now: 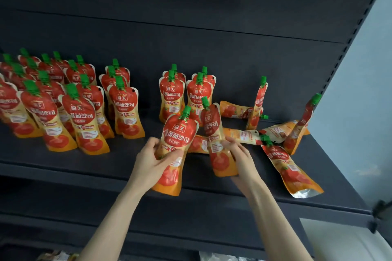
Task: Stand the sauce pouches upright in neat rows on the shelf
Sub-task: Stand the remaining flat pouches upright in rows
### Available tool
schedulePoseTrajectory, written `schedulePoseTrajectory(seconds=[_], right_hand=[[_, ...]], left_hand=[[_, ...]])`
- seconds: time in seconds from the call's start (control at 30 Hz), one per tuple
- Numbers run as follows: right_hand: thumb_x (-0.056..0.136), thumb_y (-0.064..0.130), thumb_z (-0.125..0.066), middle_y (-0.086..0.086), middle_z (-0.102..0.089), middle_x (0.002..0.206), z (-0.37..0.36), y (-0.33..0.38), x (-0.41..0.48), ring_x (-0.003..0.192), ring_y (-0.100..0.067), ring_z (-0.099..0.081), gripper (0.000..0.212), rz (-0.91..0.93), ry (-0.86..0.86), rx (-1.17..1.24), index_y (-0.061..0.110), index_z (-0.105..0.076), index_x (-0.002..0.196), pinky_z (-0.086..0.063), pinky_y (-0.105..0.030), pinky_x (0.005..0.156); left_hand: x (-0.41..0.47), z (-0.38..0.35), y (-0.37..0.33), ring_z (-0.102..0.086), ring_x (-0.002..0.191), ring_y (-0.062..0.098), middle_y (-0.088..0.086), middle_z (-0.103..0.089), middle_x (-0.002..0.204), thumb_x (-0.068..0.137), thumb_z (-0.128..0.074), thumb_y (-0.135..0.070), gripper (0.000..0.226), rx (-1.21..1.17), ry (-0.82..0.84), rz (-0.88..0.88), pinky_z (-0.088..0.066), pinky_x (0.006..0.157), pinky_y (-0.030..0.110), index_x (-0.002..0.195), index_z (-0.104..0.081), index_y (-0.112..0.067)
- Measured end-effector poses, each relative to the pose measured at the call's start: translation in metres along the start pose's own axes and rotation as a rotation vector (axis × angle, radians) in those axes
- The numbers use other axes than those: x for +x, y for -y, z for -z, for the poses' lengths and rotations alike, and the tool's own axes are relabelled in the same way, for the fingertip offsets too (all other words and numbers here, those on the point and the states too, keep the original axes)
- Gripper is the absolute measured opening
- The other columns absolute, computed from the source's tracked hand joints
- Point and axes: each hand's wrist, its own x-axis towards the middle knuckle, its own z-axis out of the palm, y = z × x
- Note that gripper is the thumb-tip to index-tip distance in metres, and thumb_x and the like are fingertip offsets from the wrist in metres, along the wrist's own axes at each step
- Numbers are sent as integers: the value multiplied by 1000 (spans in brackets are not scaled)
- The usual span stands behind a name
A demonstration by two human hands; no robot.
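Head | left hand [150, 161] — grips front pouch [180, 131] | right hand [241, 157] — grips rear pouch [212, 122]

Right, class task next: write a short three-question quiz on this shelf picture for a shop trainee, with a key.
1. True or false: the left hand grips a red-and-orange plastic sauce pouch with a green cap, and the right hand grips a second such pouch.
2. Where on the dark grey shelf board are the pouches lying flat? A) left end B) right part C) nowhere.
3. How many pouches stand in the small group directly behind the hands?
Key: 1 true; 2 B; 3 four.
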Motion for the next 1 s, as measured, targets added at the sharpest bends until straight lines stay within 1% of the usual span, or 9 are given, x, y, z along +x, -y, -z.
schedulePoseTrajectory(seconds=[0.13, 0.2, 0.3, 0.43, 0.5, 0.63, 0.8, 0.9, 1.0], right_hand=[[87, 28, -58, -10, -74, 95, -25, -3, 20, 80, -21, -72, 28, -123, 28, 200, 13, -60, 111, -58, -35, 69], [83, 32, -64, -11, -72, 102, -36, -5, 31, 88, -24, -71, 40, -77, 66, 183, 13, -57, 116, -57, -41, 78], [67, 29, -75, -8, -73, 101, -50, -1, 47, 92, -25, -70, 53, 69, 57, 54, 14, -57, 115, -58, -39, 74], [75, 25, -74, -3, -74, 98, -60, 7, 70, 89, -22, -71, 24, 266, -25, -105, 27, -69, 99, -58, -38, 75], [78, 24, -73, -1, -74, 97, -63, 9, 77, 87, -20, -71, 19, 344, -58, -166, 28, -70, 96, -59, -33, 71], [79, 14, -73, 7, -74, 94, -67, 12, 94, 86, -10, -70, 25, 446, -127, -272, 20, -66, 102, -54, -18, 65], [80, 11, -72, 9, -73, 94, -66, 10, 113, 91, -6, -68, 24, 482, -137, -376, 20, -66, 101, -54, -16, 73], [79, 6, -71, 11, -73, 90, -64, 5, 119, 89, -4, -68, 24, 442, -95, -397, 21, -66, 97, -52, -13, 68], [80, 2, -70, 14, -73, 90, -63, -3, 123, 88, -1, -67, 30, 404, -55, -408, 22, -63, 100, -51, -10, 66]], left_hand=[[18, 10, -2, -65, 83, -3, -14, -65, 98, 64, -65, -60, 43, -173, 19, 63, -47, 57, 10, 97, -50, -36], [32, 17, 1, -63, 87, 0, -16, -63, 101, 74, -65, -53, 34, -213, 29, 100, -45, 63, 13, 101, -50, -38], [56, 26, 7, -61, 95, 3, -15, -62, 106, 80, -64, -45, 32, -213, 40, 66, -46, 66, 15, 107, -50, -35], [85, 30, 10, -59, 88, -13, -20, -60, 99, 81, -65, -39, 23, -154, 35, -91, -47, 59, 7, 97, -49, -36], [99, 29, 15, -56, 87, -18, -23, -59, 98, 82, -66, -34, 23, -113, 21, -149, -46, 61, 4, 97, -49, -34], [118, 23, 23, -53, 90, -15, -27, -55, 97, 83, -67, -28, 27, -22, -28, -229, -44, 68, 6, 101, -48, -29], [133, 13, 32, -54, 96, 1, -14, -57, 102, 84, -67, -22, 27, 2, -110, -291, -43, 77, 12, 102, -46, -25], [134, 7, 37, -52, 98, 3, -12, -55, 104, 84, -66, -22, 30, -5, -141, -269, -41, 76, 11, 105, -44, -24], [137, 5, 40, -50, 104, 5, -11, -53, 109, 85, -65, -25, 38, -6, -145, -248, -43, 82, 19, 117, -46, -17]])
